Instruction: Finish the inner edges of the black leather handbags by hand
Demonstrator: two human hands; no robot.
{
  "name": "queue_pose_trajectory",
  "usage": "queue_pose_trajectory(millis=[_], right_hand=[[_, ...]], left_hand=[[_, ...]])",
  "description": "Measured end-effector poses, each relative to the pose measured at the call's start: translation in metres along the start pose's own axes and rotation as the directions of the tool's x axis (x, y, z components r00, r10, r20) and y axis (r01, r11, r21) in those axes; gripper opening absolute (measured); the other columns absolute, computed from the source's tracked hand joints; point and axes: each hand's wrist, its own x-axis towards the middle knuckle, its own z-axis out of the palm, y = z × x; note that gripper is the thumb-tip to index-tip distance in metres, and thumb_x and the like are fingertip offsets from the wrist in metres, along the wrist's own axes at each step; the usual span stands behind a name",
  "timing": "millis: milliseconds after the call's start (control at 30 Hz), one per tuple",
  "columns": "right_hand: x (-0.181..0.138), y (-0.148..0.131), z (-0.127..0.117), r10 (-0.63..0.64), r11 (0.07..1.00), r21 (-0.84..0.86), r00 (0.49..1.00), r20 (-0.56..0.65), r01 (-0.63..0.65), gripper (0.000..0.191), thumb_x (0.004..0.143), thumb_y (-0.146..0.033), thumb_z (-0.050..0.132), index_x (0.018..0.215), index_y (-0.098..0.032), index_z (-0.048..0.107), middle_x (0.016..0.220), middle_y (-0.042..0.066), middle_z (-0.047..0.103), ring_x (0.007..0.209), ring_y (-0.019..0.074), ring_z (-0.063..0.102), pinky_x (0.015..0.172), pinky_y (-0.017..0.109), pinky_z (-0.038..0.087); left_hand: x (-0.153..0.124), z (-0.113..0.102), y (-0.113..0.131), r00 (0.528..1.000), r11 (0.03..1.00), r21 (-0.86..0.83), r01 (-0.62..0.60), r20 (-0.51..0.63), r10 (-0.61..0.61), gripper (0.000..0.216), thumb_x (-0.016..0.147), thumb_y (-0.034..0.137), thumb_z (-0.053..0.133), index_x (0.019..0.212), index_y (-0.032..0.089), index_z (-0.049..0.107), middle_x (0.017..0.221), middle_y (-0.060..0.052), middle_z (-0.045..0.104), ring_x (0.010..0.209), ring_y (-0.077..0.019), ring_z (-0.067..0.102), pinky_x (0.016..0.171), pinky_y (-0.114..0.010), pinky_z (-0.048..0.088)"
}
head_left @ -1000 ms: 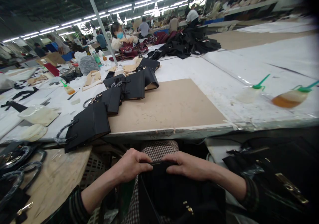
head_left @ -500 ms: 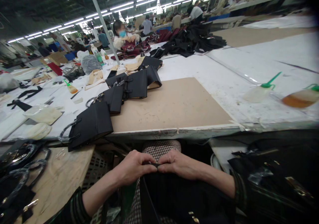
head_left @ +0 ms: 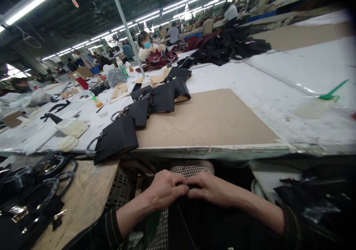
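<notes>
A black leather bag (head_left: 211, 224) rests on my lap below the table edge. My left hand (head_left: 165, 189) and my right hand (head_left: 211, 189) meet at its top edge, both with fingers curled and pinching the dark rim between them. A row of black bags (head_left: 139, 113) lies on the table in front of me, along the left edge of a brown board (head_left: 211, 116). The nearest of them (head_left: 115, 140) hangs over the table edge.
A glue bottle with a green nozzle (head_left: 319, 103) lies at the right. More black bags with metal clasps (head_left: 25, 202) sit on a wooden surface at the lower left, others at the lower right (head_left: 319, 202). People work at the far end.
My hands have drawn together at the middle of the bag's top edge. The view has swung a little to the left, so the table's things sit further right.
</notes>
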Motion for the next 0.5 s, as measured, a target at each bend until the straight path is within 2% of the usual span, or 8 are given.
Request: queue_pose_trajectory(millis=[67, 133, 200, 367, 500], right_hand=[[0.000, 0.001, 0.000, 0.046, 0.999, -0.016, 0.999, 0.005, -0.046, 0.017, 0.085, -0.030, 0.061, 0.078, -0.016, 0.068, 0.062, -0.005, 0.050, 0.059, 0.0117, 0.044, 0.055, 0.022, 0.031], [0.001, 0.001, 0.000, 0.090, 0.996, -0.021, 0.996, -0.003, -0.090, 0.018, 0.083, -0.030, 0.063, 0.074, -0.015, 0.066, 0.060, -0.005, 0.047, 0.057, 0.0108, 0.041, 0.052, 0.022, 0.030], [0.003, 0.001, 0.001, 0.117, 0.993, -0.013, 0.993, -0.011, -0.117, 0.016, 0.082, -0.030, 0.064, 0.075, -0.015, 0.066, 0.061, -0.005, 0.048, 0.057, 0.0106, 0.042, 0.052, 0.022, 0.029], [0.001, 0.003, 0.003, 0.108, 0.994, 0.037, 0.994, -0.019, -0.107, 0.017, 0.082, -0.032, 0.065, 0.075, -0.016, 0.063, 0.064, -0.006, 0.049, 0.060, 0.0102, 0.043, 0.053, 0.022, 0.030], [-0.002, 0.002, 0.003, 0.085, 0.990, 0.110, 0.996, 0.012, -0.086, 0.021, 0.087, -0.033, 0.059, 0.075, -0.016, 0.060, 0.064, -0.006, 0.045, 0.058, 0.0095, 0.039, 0.052, 0.021, 0.029]], left_hand=[[-0.001, -0.008, -0.002, 0.993, 0.991, -0.123, 0.057, 0.109, -0.043, 0.022, 0.081, 0.036, 0.063, 0.085, 0.018, 0.075, 0.068, 0.003, 0.058, 0.065, -0.0111, 0.049, 0.058, -0.020, 0.034], [-0.002, -0.017, -0.005, 0.967, 0.960, -0.237, 0.153, 0.236, -0.096, 0.027, 0.077, 0.037, 0.067, 0.091, 0.016, 0.073, 0.070, 0.003, 0.060, 0.063, -0.0109, 0.049, 0.057, -0.020, 0.037], [-0.002, -0.024, -0.007, 0.949, 0.939, -0.273, 0.210, 0.288, -0.128, 0.030, 0.074, 0.036, 0.069, 0.094, 0.014, 0.071, 0.070, 0.002, 0.060, 0.059, -0.0103, 0.049, 0.054, -0.020, 0.038], [-0.002, -0.021, -0.009, 0.981, 0.981, -0.146, 0.130, 0.163, -0.106, 0.023, 0.074, 0.033, 0.068, 0.086, 0.014, 0.072, 0.067, 0.002, 0.061, 0.058, -0.0102, 0.050, 0.052, -0.020, 0.035], [-0.004, -0.019, -0.008, 0.983, 0.987, -0.102, 0.128, 0.148, -0.112, 0.023, 0.077, 0.034, 0.065, 0.088, 0.016, 0.075, 0.068, 0.001, 0.064, 0.061, -0.0120, 0.052, 0.055, -0.020, 0.036]])
